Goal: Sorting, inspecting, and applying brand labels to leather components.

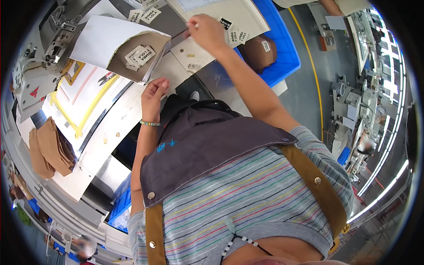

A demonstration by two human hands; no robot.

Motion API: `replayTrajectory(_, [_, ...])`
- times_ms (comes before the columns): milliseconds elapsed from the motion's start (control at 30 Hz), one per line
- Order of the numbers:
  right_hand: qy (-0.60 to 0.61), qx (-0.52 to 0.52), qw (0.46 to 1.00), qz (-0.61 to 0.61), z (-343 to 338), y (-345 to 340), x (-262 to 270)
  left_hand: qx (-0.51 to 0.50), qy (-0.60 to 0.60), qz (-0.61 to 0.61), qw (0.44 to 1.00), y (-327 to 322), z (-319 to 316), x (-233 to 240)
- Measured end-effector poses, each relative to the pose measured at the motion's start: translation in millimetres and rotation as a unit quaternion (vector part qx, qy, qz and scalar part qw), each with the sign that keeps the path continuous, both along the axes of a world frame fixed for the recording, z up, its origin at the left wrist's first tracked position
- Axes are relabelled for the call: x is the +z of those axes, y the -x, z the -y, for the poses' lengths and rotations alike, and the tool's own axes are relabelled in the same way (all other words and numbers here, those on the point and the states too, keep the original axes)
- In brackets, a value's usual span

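A white paper envelope [99, 43] with a torn, gaping mouth lies on the worktable. Inside it is a small pile of white fabric labels [140, 57] with black print. My left hand [154, 97], wearing a bead bracelet, is held just below the envelope's mouth, its thumb and fingers curled together with nothing visible in them. Farther out, my right hand [208, 33] is above the table, fingers bent inward; whether they pinch something is hidden. Loose white labels [234, 36] and a black label [226, 24] lie right of that hand. More labels [150, 15] are beyond the envelope.
An industrial sewing machine [36, 82] stands at the left. Thread snips [106, 78] lie on a lit panel [87, 89] edged with yellow tape. Stacked brown pieces [54, 147] are at the table's left end. A blue crate [285, 63] on the right holds a labelled brown piece [261, 53].
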State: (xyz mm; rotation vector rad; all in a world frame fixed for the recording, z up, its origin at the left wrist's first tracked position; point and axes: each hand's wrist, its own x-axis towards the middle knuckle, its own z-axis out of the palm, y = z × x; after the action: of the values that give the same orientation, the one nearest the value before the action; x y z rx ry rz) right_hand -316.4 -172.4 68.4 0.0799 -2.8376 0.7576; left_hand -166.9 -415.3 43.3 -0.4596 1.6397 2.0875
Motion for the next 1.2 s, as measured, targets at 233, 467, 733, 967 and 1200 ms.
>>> replayTrajectory(233, [-0.108, -0.031, 0.988, 0.104, -67.0, 14.6, -42.2, -0.082, 0.016, -0.057, 0.995, 0.5, -23.0, 0.2])
replayTrajectory(467, [0.212, -0.055, 0.972, 0.085, -58.1, -29.1, -0.1, -0.073, -0.033, -0.064, 0.995, 7.1, -57.4, 22.9])
replayTrajectory(733, [0.53, -0.052, 0.796, 0.287, -11.7, -135.7, 47.6, -0.016, -0.023, -0.087, 0.996, 29.5, -83.6, 39.2])
replayTrajectory(967, [0.251, 0.005, 0.961, 0.116, -37.2, -157.7, 27.5, -0.04, 0.04, -0.077, 0.995, 14.4, -94.8, 21.6])
replayTrajectory(1200, [0.508, 0.095, 0.834, 0.195, -30.7, -175.2, 31.3, -0.081, 0.11, -0.141, 0.981, 13.2, -104.4, 1.3])
